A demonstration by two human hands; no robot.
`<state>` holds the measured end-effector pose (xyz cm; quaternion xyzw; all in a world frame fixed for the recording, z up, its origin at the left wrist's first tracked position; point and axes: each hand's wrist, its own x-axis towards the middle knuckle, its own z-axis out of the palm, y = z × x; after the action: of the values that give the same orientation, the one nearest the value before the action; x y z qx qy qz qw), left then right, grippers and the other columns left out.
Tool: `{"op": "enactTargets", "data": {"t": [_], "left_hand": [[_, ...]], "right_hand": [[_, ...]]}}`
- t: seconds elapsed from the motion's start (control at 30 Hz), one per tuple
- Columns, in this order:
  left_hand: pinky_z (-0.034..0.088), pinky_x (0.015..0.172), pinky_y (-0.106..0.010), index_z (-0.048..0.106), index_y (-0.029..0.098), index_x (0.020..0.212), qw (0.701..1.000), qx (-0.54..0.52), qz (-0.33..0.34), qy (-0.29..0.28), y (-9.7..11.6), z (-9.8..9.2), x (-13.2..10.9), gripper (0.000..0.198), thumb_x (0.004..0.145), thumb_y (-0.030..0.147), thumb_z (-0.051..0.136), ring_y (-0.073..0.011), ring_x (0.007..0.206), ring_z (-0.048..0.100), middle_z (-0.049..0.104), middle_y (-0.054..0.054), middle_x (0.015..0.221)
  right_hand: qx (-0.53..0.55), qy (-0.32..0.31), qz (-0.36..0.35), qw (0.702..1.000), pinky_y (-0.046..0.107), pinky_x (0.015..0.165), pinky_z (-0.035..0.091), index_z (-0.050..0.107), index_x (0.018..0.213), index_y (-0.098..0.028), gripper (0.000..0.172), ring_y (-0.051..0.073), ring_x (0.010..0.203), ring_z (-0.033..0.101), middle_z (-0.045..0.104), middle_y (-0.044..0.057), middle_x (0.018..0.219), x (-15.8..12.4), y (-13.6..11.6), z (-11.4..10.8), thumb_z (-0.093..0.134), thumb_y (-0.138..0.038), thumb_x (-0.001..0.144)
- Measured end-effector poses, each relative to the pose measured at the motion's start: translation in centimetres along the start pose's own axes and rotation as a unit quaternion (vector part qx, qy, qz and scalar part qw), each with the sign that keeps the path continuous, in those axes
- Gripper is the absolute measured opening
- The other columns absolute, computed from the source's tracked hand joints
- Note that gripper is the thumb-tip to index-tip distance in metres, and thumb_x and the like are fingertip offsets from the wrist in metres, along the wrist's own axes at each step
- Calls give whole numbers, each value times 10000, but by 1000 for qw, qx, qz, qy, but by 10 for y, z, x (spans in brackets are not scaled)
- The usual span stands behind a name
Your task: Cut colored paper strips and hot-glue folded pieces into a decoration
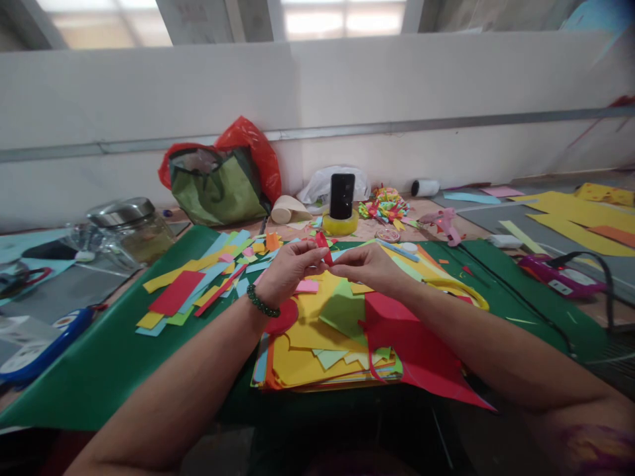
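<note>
Head view: small red paper strip (325, 249) pinched between left hand (288, 270) and right hand (366, 264), held above stack of coloured paper (317, 344) on desk (114, 357). Fingers of both hands closed on strip, left at upper end, right at lower. Strip's long axis tilted, roughly upright. Hands equally near, fingertips almost touching.

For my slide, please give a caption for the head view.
Both hands pinch a red strip above colored paper.
</note>
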<state>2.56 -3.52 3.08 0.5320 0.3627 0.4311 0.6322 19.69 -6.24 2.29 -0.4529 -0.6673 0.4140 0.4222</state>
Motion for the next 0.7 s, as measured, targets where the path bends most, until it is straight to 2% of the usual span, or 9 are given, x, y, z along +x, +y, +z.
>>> {"op": "enactTargets", "data": {"t": [0.2,0.33,0.47,0.57,0.7], "left_hand": [[490,618,-230,624,155,622,1000,2,11,1,-1,1,-1,345,508,371,868,-81,575,557,589,39,582],[491,618,-222,610,154,614,1000,18,18,-7,-2,1,0,316,555,360,843,-84,589,563,589,31,579],[459,564,-192,628,150,643,1000,19,22,-7,-2,3,-3,315,572,372,839,-65,573,528,570,38,607],[416,518,-185,684,146,704,999,39,-7,-6,-2,6,-7,347,531,389,860,-68,571,511,570,31,627],[393,532,-192,663,150,639,998,61,-4,4,-4,9,-8,342,520,404,858,-80,586,510,552,31,599]], "right_hand": [[-15,-1,-14,1000,236,479,287,745,688,-144,268,78,508,392,539,-20,547,1,3,1,667,-394,636],[-19,0,-24,1000,232,462,263,725,662,-142,279,75,494,362,497,-27,522,2,3,2,649,-410,652],[-23,29,-34,999,227,454,283,698,643,-138,280,75,489,372,502,-24,523,2,4,2,638,-411,664],[-41,56,-59,996,225,446,292,697,654,-136,300,75,480,371,502,-23,515,1,5,3,624,-424,700],[-72,65,-93,991,231,457,305,690,665,-137,304,79,481,385,521,-18,525,2,8,4,590,-413,745]]}}
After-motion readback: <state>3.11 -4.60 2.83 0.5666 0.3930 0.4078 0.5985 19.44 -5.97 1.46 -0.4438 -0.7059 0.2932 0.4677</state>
